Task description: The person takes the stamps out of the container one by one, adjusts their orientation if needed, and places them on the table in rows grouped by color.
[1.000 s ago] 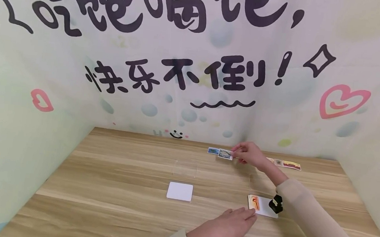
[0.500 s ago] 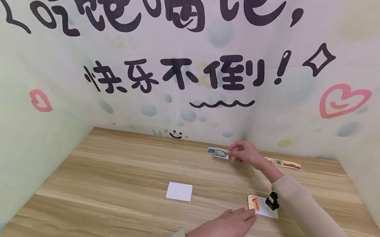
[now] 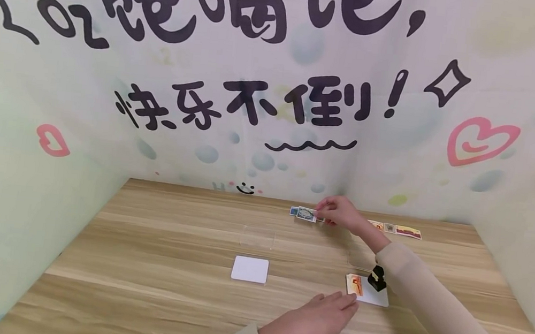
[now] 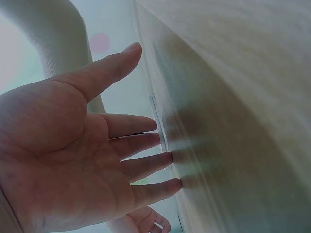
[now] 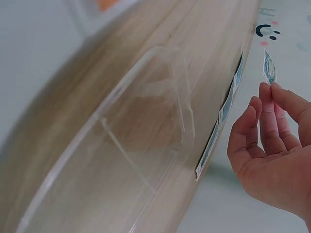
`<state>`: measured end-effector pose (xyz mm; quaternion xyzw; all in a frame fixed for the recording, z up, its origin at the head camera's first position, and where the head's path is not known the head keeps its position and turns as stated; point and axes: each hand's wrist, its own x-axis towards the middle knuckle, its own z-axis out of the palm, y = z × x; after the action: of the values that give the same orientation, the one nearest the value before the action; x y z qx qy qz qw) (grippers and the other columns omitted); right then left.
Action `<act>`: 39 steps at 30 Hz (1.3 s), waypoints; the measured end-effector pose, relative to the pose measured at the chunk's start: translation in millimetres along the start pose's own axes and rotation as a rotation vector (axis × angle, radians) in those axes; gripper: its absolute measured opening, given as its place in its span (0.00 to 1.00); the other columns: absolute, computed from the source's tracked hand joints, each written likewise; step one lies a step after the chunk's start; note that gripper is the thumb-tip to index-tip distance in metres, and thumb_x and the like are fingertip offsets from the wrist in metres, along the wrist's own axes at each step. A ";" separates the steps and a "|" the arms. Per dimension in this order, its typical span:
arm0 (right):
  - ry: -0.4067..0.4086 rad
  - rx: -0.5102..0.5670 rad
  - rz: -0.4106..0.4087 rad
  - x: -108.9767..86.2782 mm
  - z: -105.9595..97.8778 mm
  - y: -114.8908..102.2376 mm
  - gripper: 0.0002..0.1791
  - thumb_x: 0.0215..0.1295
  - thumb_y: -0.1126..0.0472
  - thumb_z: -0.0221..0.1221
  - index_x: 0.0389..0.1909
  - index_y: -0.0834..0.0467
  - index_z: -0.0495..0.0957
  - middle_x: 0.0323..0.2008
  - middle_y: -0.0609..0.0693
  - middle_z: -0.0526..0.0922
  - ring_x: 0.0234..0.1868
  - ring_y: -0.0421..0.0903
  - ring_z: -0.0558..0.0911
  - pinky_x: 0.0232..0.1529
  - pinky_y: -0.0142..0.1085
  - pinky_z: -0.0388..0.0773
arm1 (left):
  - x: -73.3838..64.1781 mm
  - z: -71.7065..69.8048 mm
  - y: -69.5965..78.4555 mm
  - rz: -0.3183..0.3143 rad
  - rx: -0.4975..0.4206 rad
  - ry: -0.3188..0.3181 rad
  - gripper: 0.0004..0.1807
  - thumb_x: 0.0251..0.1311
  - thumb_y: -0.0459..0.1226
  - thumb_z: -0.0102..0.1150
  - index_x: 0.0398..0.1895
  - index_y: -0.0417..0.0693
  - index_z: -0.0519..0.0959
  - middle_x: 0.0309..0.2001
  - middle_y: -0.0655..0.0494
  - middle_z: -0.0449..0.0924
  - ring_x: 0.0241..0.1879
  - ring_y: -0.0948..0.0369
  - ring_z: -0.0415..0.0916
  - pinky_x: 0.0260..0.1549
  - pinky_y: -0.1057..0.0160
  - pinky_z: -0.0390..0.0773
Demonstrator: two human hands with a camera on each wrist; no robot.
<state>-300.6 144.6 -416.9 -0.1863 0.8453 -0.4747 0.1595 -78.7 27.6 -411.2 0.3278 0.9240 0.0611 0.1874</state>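
Observation:
My right hand [image 3: 342,214] pinches a small blue-grey stamp [image 3: 307,214] by its right edge, between thumb and fingers. In the right wrist view the held stamp [image 5: 269,68] stands off the table, above a row of bluish stamps [image 5: 226,109] lying along the back. Part of that row is hidden behind the hand in the head view. Nearer the front, my left hand [image 3: 315,322] lies with straight, spread fingers, its fingertips at the lower edge of a white card [image 3: 376,294]. An orange stamp [image 3: 356,284] lies on the left part of that card.
Right of my right hand, several yellow and red stamps [image 3: 408,232] continue the back row. A blank white card [image 3: 250,269] lies at centre, with a clear plastic piece [image 3: 258,237] behind it. Another clear plastic holder [image 5: 150,102] stands beneath the right arm. A printed cloth [image 3: 191,154] hangs behind.
My right hand has slid a little to the left with the pinched stamp, which now covers more of the blue stamp at the row's left end. The left hand keeps its place.

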 end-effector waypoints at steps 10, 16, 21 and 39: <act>0.019 0.000 -0.011 6.4 3.2 -1.8 0.12 0.71 0.65 0.67 0.46 0.72 0.84 0.26 0.48 0.85 0.23 0.40 0.73 0.26 0.33 0.72 | 0.8 1.8 1.1 -0.009 0.018 0.004 0.48 0.65 0.63 0.66 0.83 0.55 0.62 0.83 0.66 0.53 0.80 0.64 0.56 0.72 0.58 0.67; 0.019 0.024 -0.008 12.0 5.8 -0.3 0.12 0.70 0.66 0.68 0.45 0.72 0.84 0.25 0.48 0.85 0.22 0.39 0.73 0.25 0.32 0.71 | 1.5 2.8 0.2 -0.004 0.028 -0.002 0.48 0.65 0.63 0.65 0.83 0.56 0.62 0.83 0.66 0.52 0.80 0.64 0.55 0.72 0.58 0.67; 0.011 0.013 0.010 15.1 7.7 -1.6 0.11 0.71 0.65 0.67 0.46 0.70 0.85 0.27 0.50 0.86 0.24 0.41 0.74 0.26 0.32 0.72 | 0.8 2.0 -0.2 0.002 0.028 -0.003 0.48 0.66 0.63 0.65 0.83 0.55 0.62 0.84 0.66 0.52 0.80 0.64 0.55 0.72 0.58 0.67; -0.007 0.042 -0.021 23.8 16.6 -7.6 0.12 0.71 0.68 0.64 0.47 0.74 0.83 0.34 0.57 0.90 0.25 0.41 0.77 0.28 0.32 0.75 | 1.5 2.7 -0.6 0.000 0.018 -0.010 0.47 0.66 0.63 0.65 0.83 0.56 0.62 0.84 0.66 0.52 0.81 0.65 0.54 0.72 0.58 0.66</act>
<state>-312.9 117.5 -420.8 -0.1934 0.8326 -0.4934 0.1611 -79.1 28.0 -414.3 0.3300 0.9234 0.0509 0.1891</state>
